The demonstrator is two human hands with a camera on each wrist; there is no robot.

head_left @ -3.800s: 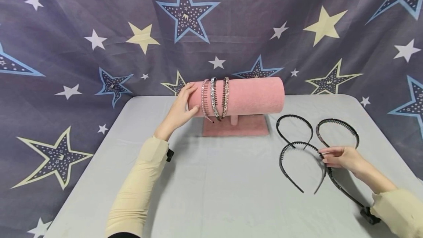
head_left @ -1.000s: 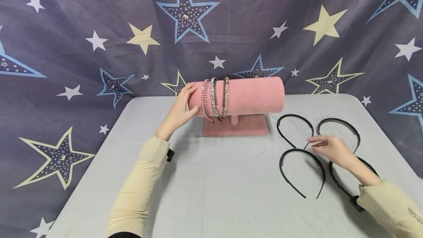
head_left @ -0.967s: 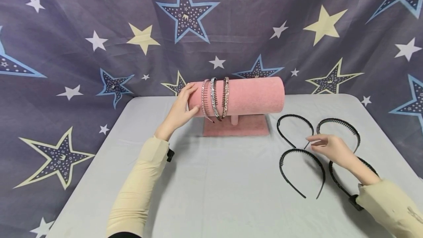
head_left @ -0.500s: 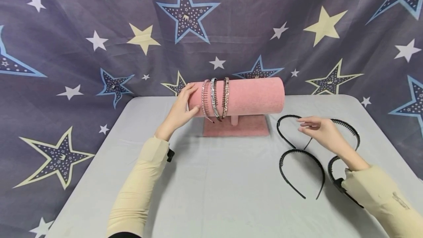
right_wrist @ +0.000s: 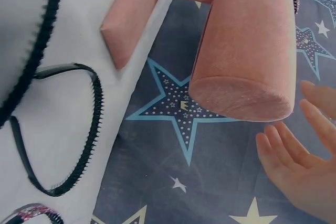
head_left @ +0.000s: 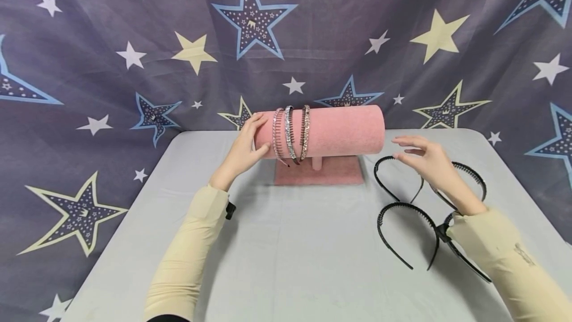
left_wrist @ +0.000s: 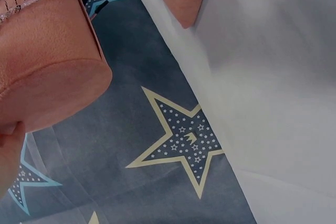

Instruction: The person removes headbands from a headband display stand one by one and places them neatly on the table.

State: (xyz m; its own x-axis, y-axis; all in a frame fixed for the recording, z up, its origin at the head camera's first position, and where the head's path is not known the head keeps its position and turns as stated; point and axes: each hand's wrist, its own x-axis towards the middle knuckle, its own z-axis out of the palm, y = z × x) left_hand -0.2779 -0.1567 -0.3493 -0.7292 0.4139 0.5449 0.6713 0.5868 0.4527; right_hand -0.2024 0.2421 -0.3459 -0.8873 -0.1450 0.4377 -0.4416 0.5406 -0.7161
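Observation:
A pink velvet headband stand [head_left: 346, 130] lies crosswise at the back of the table. My left hand [head_left: 241, 149] grips its left end, thumb in front and fingers over the top. Three sparkly headbands hang around the roll: a pink one [head_left: 275, 135], a silver one [head_left: 288, 130] and a rose-gold one [head_left: 306, 130]. My right hand [head_left: 426, 163] is in the air just right of the roll, holding nothing, fingers apart from the thumb. In the right wrist view its fingers are near the roll's bare end [right_wrist: 241, 98] without touching it.
Below and around my right hand several dark toothed headbands lie on the table: one at far left [head_left: 378, 175], one at near left [head_left: 406, 205], one at far right [head_left: 477, 175], and one partly under the sleeve [head_left: 469, 264]. A star-patterned cloth [head_left: 156, 24] hangs behind.
My right hand has let go of the dark headband at near left, which now lies slightly lower, and has moved up and left toward the roll's right end. The left hand stays put.

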